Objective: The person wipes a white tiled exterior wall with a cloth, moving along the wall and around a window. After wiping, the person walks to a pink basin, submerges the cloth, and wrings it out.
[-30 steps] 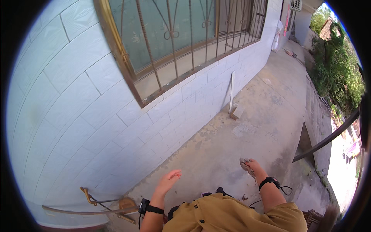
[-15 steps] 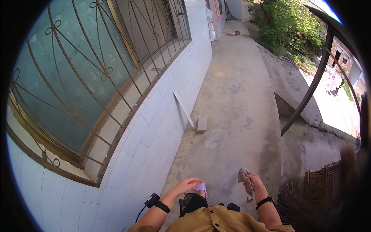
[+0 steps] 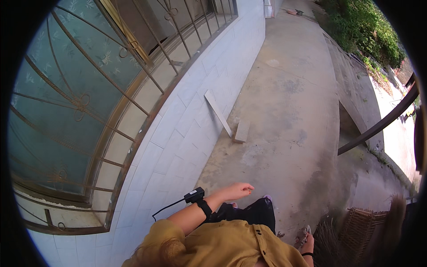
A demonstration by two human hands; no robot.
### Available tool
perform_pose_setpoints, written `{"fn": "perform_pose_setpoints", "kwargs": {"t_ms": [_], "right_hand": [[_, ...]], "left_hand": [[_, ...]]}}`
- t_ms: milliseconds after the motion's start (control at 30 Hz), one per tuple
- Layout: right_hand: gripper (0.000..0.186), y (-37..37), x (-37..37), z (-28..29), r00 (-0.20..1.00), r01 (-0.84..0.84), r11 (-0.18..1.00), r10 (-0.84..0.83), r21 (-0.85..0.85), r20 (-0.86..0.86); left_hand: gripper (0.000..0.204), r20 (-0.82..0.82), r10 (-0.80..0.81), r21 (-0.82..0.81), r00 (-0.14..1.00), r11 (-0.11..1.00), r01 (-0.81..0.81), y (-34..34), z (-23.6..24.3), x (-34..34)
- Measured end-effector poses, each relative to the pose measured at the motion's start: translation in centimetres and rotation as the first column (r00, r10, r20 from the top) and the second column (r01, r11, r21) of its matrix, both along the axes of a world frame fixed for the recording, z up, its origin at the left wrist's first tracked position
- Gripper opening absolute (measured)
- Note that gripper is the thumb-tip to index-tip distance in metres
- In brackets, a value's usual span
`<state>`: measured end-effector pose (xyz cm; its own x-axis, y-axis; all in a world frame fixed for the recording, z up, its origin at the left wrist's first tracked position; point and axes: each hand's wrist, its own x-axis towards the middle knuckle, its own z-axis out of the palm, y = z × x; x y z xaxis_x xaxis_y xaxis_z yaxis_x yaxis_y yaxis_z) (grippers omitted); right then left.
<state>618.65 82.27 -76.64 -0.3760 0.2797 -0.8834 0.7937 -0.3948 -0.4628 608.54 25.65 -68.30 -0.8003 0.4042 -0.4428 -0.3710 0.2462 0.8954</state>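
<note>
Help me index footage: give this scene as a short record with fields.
Left hand: loosely open, nothing visible in it
Right hand: low by the body, holding a crumpled greyish rag
Wall: pale, tiled, on the left
Window: barred
Plank: leaning on the wall
Block: on the ground, near the plank's foot
Greenery: upper right

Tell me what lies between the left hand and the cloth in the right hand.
In the head view, a dark trouser leg and concrete floor lie between the left hand and the cloth.
</note>
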Motion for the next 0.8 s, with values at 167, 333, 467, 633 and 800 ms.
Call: {"fn": "perform_pose_setpoints", "kwargs": {"t_ms": [167,333,467,633,800], "right_hand": [[0.023,-8.8,-22.6,-2.8,0.910,-0.395,0.904,0.409,0.162,-0.062],[0.036,-32.9,-40.2,-2.4,0.690,-0.721,0.671,0.673,-0.172,-0.266],[0.031,-55.2,-40.4,-4.6,0.622,-0.783,0.490,0.629,-0.384,-0.466],[0.023,-78.1,-34.1,-9.7,0.599,-0.786,0.403,0.683,-0.469,-0.417],[0.019,-92.9,-30.7,-14.9,0.760,-0.638,0.578,0.580,-0.509,-0.294]], "left_hand": [[0.039,0.148,0.282,-0.012,0.948,0.959,-0.284,1.5,-4.2,-7.4],[0.039,0.251,0.533,0.000,0.808,0.835,-0.551,-2.9,-7.4,-8.8],[0.038,0.188,0.696,0.120,0.693,0.684,-0.719,-9.6,-9.0,-7.3],[0.035,0.283,0.732,-0.080,0.620,0.662,-0.745,-20.4,-11.3,-3.3],[0.034,0.367,0.811,-0.128,0.456,0.529,-0.839,-30.7,-14.5,1.8]]}}
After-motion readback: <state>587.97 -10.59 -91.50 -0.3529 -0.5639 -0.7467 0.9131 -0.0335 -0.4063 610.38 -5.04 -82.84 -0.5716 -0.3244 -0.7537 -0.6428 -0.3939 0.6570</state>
